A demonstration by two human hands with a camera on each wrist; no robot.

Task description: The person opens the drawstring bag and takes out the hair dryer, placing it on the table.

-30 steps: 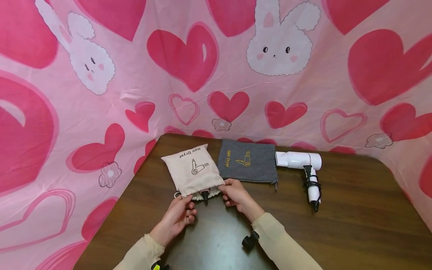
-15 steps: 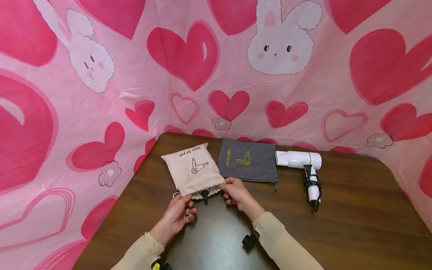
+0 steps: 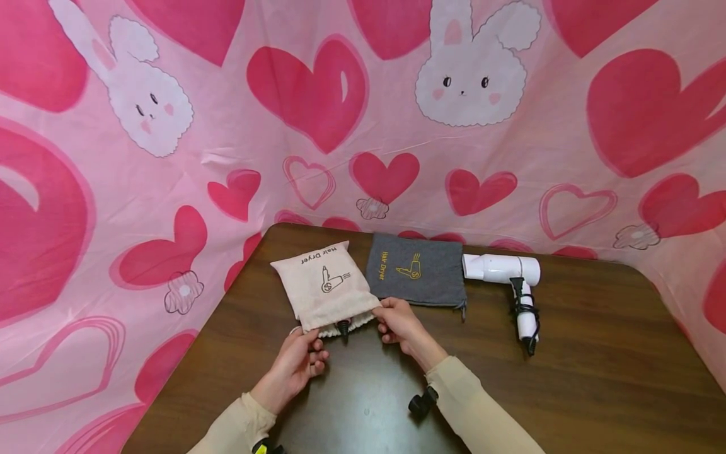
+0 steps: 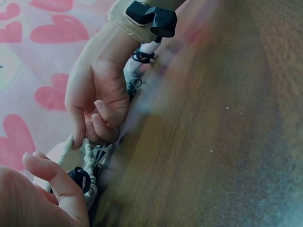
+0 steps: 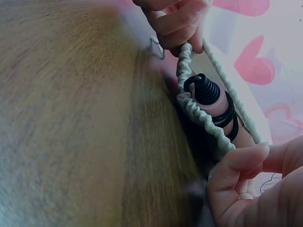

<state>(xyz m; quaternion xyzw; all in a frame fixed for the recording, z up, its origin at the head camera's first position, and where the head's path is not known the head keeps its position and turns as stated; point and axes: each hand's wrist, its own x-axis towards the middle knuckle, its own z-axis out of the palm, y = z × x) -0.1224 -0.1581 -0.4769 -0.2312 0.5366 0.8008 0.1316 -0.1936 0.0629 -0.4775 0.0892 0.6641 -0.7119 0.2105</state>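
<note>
A cream drawstring bag [image 3: 326, 280] printed "Hair Dryer" lies on the table, its gathered mouth facing me. My left hand [image 3: 292, 366] pinches the left corner of the mouth, and my right hand [image 3: 399, 325] pinches the right corner. Between them the mouth is spread wide. Inside sits a hair dryer, mostly hidden by the cloth; its black ribbed cord end [image 3: 343, 327] pokes out. The right wrist view shows its pinkish handle [image 5: 218, 105] with black cord wound round it, between the two edges of the opening.
Behind and right of the cream bag a grey drawstring bag [image 3: 416, 271] lies flat. Beside it rests a white hair dryer [image 3: 501, 270], black cord wrapped round its handle. A pink heart-patterned cloth [image 3: 386, 126] hangs round the far and left edges of the brown table [image 3: 595, 353].
Both hands keep hold of the bag's mouth. The right hand has shifted very slightly right and the left slightly left, drawing the mouth a little wider.
</note>
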